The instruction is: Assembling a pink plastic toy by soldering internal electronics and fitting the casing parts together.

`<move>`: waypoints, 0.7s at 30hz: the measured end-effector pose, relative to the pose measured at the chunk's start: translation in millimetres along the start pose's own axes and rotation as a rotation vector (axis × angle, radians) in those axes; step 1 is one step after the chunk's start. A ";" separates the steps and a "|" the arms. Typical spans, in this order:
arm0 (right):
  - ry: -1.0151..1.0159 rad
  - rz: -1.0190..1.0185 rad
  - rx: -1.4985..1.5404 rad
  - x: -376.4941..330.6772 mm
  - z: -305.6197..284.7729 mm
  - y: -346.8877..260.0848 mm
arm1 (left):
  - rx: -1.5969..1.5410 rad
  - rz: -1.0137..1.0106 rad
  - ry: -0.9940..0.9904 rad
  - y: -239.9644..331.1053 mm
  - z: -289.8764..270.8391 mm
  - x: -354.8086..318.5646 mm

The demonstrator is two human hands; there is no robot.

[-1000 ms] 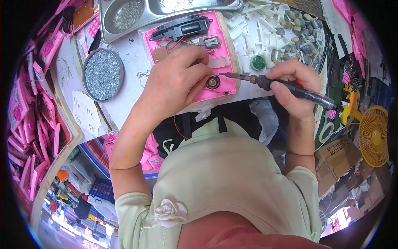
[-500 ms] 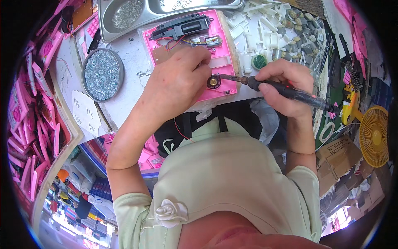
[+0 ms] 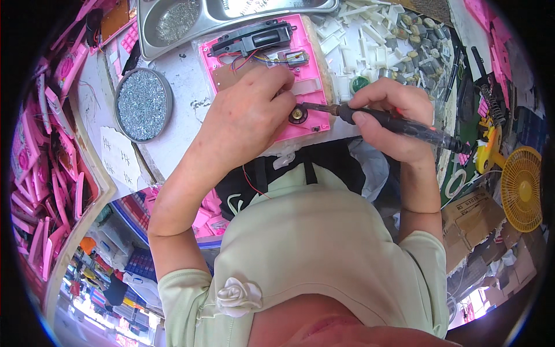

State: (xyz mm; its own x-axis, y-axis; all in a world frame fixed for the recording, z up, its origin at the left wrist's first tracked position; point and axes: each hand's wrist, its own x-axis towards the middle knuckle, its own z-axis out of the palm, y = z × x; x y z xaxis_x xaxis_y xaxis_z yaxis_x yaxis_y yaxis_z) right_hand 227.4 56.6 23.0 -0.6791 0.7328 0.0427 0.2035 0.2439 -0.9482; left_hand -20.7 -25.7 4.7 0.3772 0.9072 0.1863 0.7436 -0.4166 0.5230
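A pink plastic casing (image 3: 315,72) lies on the table in front of me, with a black plastic module (image 3: 260,38), thin coloured wires and a small metal-cased part (image 3: 293,58) inside. Over its left side rests my left hand (image 3: 251,110), fingers pinched together; what they hold is hidden. Below that hand hangs a thin red wire (image 3: 254,186). My right hand (image 3: 399,118) grips a soldering iron (image 3: 399,122) by its dark handle. The iron's tip reaches the casing, just above a small round speaker (image 3: 298,114) near the left fingertips.
Left of the casing stands a round dish of small screws (image 3: 143,105). A metal compartment tray (image 3: 173,23) sits behind. White plastic parts (image 3: 370,40) and small motors (image 3: 425,55) are heaped at far right. A yellow fan (image 3: 522,188) stands right; pink parts (image 3: 49,191) pile left.
My right hand and the soldering iron have shifted slightly left, bringing the tip closer to my left fingertips. The left hand has stayed almost still.
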 end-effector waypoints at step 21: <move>1.012 0.065 0.027 -155.5 -144.8 13.9 | 0.011 0.032 0.012 0.2 0.5 1.7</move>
State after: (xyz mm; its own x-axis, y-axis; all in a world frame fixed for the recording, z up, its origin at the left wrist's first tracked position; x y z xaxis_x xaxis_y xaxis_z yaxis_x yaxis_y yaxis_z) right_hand 438.0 38.0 48.7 0.2519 0.9412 0.2252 0.1941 0.1788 -0.9645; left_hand -19.7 -24.3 4.7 0.3942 0.8941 0.2127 0.7375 -0.4458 0.5073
